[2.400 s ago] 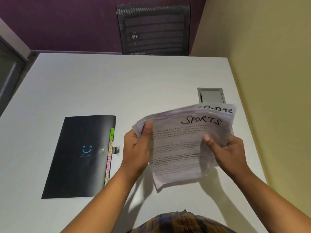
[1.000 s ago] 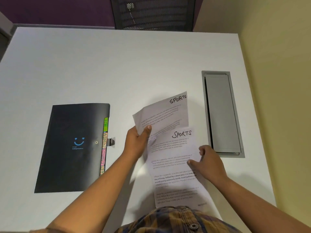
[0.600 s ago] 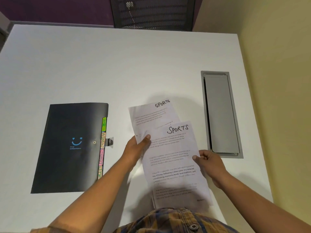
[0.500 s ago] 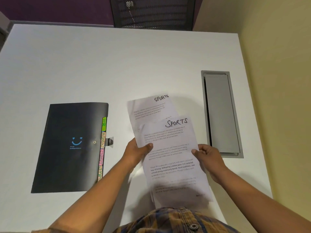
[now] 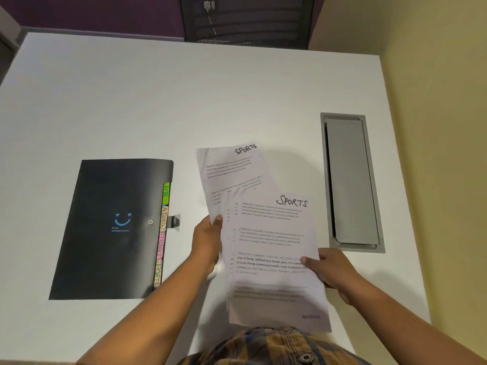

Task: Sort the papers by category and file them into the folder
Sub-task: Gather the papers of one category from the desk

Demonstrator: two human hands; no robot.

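Head view: light, floppy SPORTS papers are held fanned just right of the closed black folder, left hand pinching their folder-side edge, right hand pinching the far edge, so I'd guess a gentle 2-sided edge grip avoids creases.
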